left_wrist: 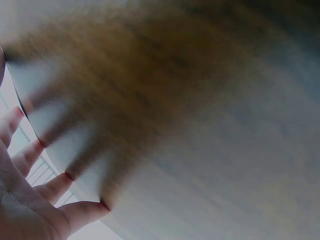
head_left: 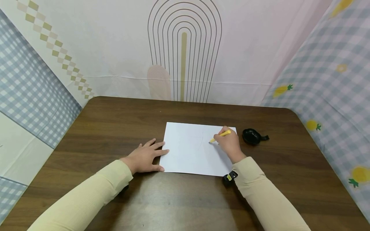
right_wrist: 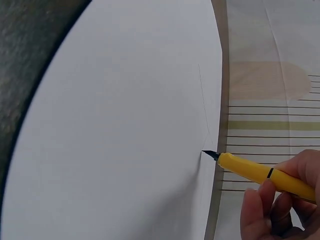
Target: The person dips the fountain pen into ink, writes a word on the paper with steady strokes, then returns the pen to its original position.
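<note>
A white sheet of paper (head_left: 185,150) lies flat on the brown table, with thin curved lines on it. My right hand (head_left: 230,143) pinches a yellow fountain pen (head_left: 222,135) over the paper's right half. In the right wrist view the dark nib of the fountain pen (right_wrist: 250,170) meets the sheet at the end of a fine line. My left hand (head_left: 145,157) lies with fingers spread at the paper's left edge, fingertips on or beside it. The left wrist view shows the fingers (left_wrist: 52,189) straight and parted, touching the surface.
A black oval case (head_left: 251,136) with a short strap sits right of the paper. Below the right cuff is a black wrist device (head_left: 229,178). The wooden table (head_left: 121,118) meets a patterned cloth backdrop (head_left: 245,48) at its far edge.
</note>
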Demonstrator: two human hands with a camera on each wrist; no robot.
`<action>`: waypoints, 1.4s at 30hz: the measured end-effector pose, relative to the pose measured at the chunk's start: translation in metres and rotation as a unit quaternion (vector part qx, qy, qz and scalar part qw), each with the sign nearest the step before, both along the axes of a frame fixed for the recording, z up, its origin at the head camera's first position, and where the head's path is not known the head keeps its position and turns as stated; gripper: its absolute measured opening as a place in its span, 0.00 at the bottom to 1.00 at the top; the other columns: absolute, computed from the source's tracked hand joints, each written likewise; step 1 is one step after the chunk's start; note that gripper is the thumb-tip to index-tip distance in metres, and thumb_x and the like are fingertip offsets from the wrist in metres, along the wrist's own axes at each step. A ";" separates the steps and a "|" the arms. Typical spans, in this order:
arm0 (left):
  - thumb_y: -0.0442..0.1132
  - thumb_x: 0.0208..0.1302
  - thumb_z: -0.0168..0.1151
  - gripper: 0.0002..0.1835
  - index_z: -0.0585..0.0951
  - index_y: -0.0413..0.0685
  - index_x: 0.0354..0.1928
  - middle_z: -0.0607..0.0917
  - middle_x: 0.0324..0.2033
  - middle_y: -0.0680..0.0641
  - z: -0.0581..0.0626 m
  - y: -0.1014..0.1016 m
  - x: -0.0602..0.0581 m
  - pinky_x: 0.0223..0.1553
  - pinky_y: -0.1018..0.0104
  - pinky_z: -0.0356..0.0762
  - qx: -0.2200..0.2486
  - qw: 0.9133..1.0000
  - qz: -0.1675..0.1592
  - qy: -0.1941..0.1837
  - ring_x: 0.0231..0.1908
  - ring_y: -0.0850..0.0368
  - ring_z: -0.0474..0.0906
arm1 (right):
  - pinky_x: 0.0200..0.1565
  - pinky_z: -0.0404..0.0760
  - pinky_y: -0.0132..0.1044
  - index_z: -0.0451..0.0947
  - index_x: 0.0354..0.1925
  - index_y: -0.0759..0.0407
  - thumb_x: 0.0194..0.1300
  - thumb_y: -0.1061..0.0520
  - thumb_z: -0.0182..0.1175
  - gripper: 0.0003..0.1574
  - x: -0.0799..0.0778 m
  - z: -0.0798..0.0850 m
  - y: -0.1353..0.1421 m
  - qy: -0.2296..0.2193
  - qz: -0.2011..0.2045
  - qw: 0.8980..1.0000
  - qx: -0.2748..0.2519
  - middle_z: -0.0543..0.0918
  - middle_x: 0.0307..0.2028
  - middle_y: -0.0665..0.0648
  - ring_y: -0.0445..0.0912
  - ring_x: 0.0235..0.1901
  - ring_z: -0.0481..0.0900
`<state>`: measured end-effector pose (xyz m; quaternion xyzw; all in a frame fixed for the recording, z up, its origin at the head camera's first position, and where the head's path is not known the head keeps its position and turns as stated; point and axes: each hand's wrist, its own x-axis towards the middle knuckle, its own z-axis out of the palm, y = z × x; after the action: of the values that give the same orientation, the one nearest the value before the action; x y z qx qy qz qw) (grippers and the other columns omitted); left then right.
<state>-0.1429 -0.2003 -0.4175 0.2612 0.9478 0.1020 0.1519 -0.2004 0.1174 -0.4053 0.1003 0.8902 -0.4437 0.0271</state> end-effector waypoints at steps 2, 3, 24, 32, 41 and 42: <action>0.62 0.59 0.64 0.39 0.68 0.61 0.71 0.58 0.73 0.47 0.000 0.000 0.000 0.59 0.26 0.54 0.000 1.000 -0.001 0.001 0.72 0.36 0.46 | 0.25 0.71 0.30 0.71 0.30 0.61 0.63 0.59 0.60 0.09 0.000 0.000 0.001 0.000 -0.003 1.000 0.000 0.77 0.28 0.59 0.44 0.24 0.71; 0.62 0.59 0.64 0.39 0.68 0.61 0.70 0.58 0.73 0.47 0.000 0.000 0.000 0.59 0.26 0.54 0.000 1.000 0.000 0.001 0.72 0.36 0.46 | 0.25 0.71 0.30 0.71 0.30 0.61 0.63 0.59 0.60 0.09 0.000 -0.001 0.001 -0.001 -0.005 1.000 0.000 0.76 0.28 0.59 0.44 0.24 0.71; 0.62 0.59 0.64 0.39 0.67 0.61 0.71 0.58 0.73 0.47 -0.002 0.000 -0.001 0.60 0.26 0.54 0.002 1.000 0.001 -0.001 0.72 0.35 0.46 | 0.26 0.72 0.30 0.71 0.29 0.62 0.62 0.60 0.60 0.09 0.011 0.001 0.013 0.005 0.004 1.000 -0.008 0.78 0.29 0.60 0.45 0.27 0.74; 0.62 0.59 0.63 0.39 0.67 0.61 0.71 0.58 0.73 0.47 -0.003 0.000 -0.002 0.60 0.26 0.55 -0.003 1.000 0.000 0.002 0.73 0.35 0.46 | 0.28 0.74 0.30 0.72 0.30 0.62 0.63 0.59 0.60 0.09 0.014 0.000 0.018 0.001 0.008 1.000 0.000 0.78 0.31 0.60 0.46 0.28 0.75; 0.63 0.58 0.63 0.39 0.67 0.62 0.71 0.58 0.73 0.47 -0.003 0.000 -0.002 0.60 0.27 0.54 -0.005 1.000 0.003 -0.003 0.73 0.36 0.46 | 0.27 0.72 0.31 0.71 0.29 0.62 0.63 0.59 0.60 0.09 0.018 -0.001 0.024 0.004 0.015 1.000 0.002 0.77 0.29 0.59 0.45 0.27 0.73; 0.63 0.58 0.63 0.39 0.67 0.62 0.71 0.58 0.73 0.47 -0.003 0.000 -0.002 0.60 0.27 0.54 -0.005 1.000 0.003 -0.003 0.73 0.36 0.45 | 0.27 0.72 0.31 0.71 0.29 0.62 0.63 0.59 0.60 0.09 0.018 -0.001 0.025 0.005 0.016 1.000 0.002 0.77 0.29 0.59 0.45 0.27 0.73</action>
<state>-0.1448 -0.2000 -0.4208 0.2573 0.9486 0.0981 0.1560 -0.1825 0.1425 -0.4058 0.0842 0.8928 -0.4414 0.0298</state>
